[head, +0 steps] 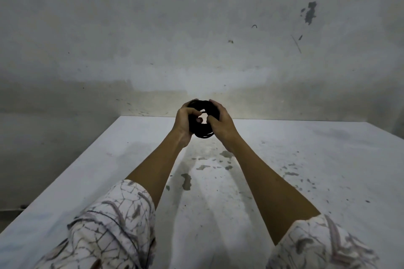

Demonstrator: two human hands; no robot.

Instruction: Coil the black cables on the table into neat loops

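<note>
The person holds a black cable (pixel 202 122), already wound into a tight coil, raised above the worktop (pixel 284 159). The left hand (pixel 185 122) and right hand (pixel 220 124) both grip it from the sides. Winding looks nearly finished; next, probably tucking the end and setting it down.

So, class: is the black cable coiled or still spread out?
Coiled. The black cable forms a round bundle with an open centre, gripped by the left hand and right hand above the table.
</note>
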